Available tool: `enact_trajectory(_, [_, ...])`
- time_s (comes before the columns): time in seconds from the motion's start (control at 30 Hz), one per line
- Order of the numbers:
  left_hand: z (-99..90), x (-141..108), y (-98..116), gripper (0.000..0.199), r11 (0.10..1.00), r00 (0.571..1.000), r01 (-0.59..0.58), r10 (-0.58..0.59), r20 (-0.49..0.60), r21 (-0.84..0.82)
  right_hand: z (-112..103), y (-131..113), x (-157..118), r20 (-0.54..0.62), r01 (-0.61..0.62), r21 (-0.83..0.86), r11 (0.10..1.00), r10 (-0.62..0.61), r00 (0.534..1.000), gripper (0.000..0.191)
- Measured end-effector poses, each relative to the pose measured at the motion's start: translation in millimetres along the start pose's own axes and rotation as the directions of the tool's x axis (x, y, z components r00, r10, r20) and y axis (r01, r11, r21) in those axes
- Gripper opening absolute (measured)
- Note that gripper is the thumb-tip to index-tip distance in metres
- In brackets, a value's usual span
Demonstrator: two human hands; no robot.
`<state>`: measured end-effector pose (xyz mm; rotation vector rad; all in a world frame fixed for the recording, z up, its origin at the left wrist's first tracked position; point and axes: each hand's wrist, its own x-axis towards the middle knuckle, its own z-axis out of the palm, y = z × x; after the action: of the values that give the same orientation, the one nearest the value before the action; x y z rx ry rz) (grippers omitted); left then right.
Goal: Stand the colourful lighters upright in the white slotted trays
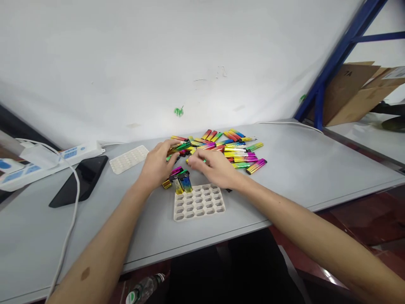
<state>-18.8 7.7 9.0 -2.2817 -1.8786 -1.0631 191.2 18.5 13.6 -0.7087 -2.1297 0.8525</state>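
Many shiny multicoloured lighters [237, 154] lie in a loose pile at the middle of the grey table. My left hand [159, 163] is at the pile's left edge, its fingers curved around a green lighter [182, 146]. Beside it, my right hand [214, 165] is closed with bent fingers over the near part of the pile; what its fingertips hold is too small to make out. Just below the hands sits a beige tray [200, 204] with rows of holes. Two lighters [186, 182] stand upright in its back left corner.
A second beige tray [129, 159] lies at the left, next to a black phone [82, 179] and a white power strip [72, 153]. A white cable [75, 211] crosses the table's left side. Cardboard boxes [357, 93] stand beyond the blue frame [319, 90].
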Motion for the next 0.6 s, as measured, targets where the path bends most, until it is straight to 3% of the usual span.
enact_trajectory(0.1, [-1.4, -1, 5, 0.032, 0.982, 0.999, 0.047, -0.042, 0.030, -0.182, -2, 9, 5, -0.210, -0.103, 0.008, 0.995, 0.103, 0.972, 0.034])
enact_trajectory(0.2, [-0.7, -2, 7, 0.035, 0.906, 0.992, 0.099, -0.058, 0.111, -0.411, -1, 19, 11, -0.207, -0.068, 0.034, 0.997, 0.073, 0.976, 0.034])
enact_trajectory(0.3, [1.0, -3, 9, 0.044, 0.839, 0.983, 0.150, -0.070, 0.169, -0.523, 3, 24, 15, -0.174, -0.018, 0.129, 0.991, 0.041, 0.984, 0.026])
enact_trajectory(0.43, [1.6, -2, 11, 0.054, 0.848, 0.971, 0.170, -0.059, 0.231, -0.501, 5, 26, 18, -0.258, -0.070, 0.365, 0.929, 0.173, 0.951, 0.022])
enact_trajectory(0.5, [0.1, -1, 9, 0.052, 0.902, 0.971, 0.130, -0.031, 0.239, -0.412, 2, 26, 20, -0.314, -0.075, 0.515, 0.854, 0.269, 0.910, 0.023])
enact_trajectory(0.6, [-6.2, 1, 0, 0.044, 0.975, 0.973, 0.101, -0.055, 0.225, -0.197, -8, 25, 21, -0.280, -0.136, 0.675, 0.725, 0.423, 0.862, 0.022])
